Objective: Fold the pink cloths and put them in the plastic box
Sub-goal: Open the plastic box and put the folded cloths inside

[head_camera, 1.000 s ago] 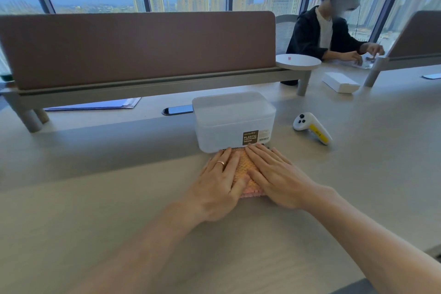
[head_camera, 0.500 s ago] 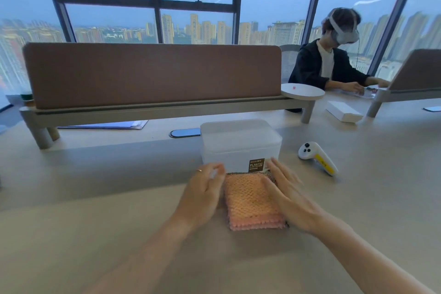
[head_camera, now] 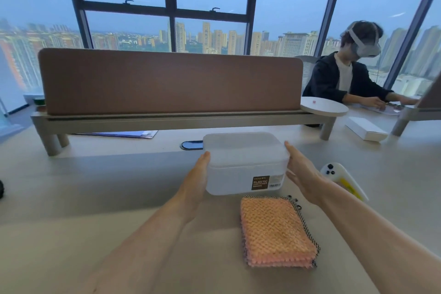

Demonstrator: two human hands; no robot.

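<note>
High-rise office, pale desk (head_camera: 95,198) before tall city windows. Mid-desk, a lidded translucent plastic box (head_camera: 243,169); resting or just lifted, cannot tell. Flat against its left wall, the left hand (head_camera: 195,181), fingers straight, curled round nothing. Against its right wall, the right hand (head_camera: 300,172), likewise straight-fingered. Just in front of the box, folded pink cloths (head_camera: 276,231) stacked flat, clear of both hands. Right of the box, a white controller (head_camera: 343,179). Just behind it, a dark phone (head_camera: 191,145). Further behind, a brown divider (head_camera: 167,81). Behind and right, a seated person (head_camera: 346,76) in a headset.
</note>
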